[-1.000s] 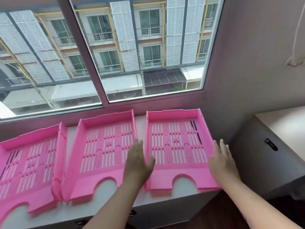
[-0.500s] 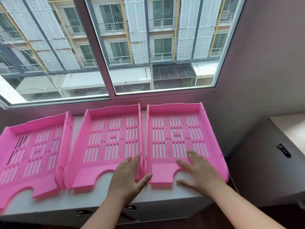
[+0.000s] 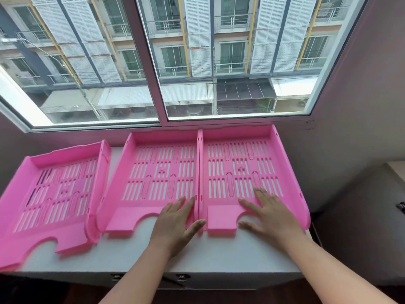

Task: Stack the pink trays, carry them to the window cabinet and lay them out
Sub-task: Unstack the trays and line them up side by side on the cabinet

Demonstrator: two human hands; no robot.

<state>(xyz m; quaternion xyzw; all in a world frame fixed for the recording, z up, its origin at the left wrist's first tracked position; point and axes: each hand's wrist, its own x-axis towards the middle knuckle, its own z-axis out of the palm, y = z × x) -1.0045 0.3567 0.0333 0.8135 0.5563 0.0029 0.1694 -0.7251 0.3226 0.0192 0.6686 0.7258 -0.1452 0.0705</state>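
Note:
Three pink slotted trays lie side by side on the white top of the window cabinet (image 3: 197,257). The left tray (image 3: 54,189) sits apart and overhangs the front edge. The middle tray (image 3: 157,172) and the right tray (image 3: 241,167) touch along their side walls. My left hand (image 3: 175,224) lies flat with fingers spread on the middle tray's front right corner, thumb against the joined walls. Spread flat as well, my right hand (image 3: 267,213) rests on the right tray's front, beside its curved cut-out. Neither hand grips anything.
A large window (image 3: 197,62) rises directly behind the trays, with a building outside. A wall (image 3: 361,106) closes the right side. A lower dark cabinet (image 3: 372,216) stands at the right. Metal latches (image 3: 182,277) show on the cabinet front.
The right tray has slid left until it meets the middle tray. My right hand moved from that tray's right edge onto its front floor. The view has come closer.

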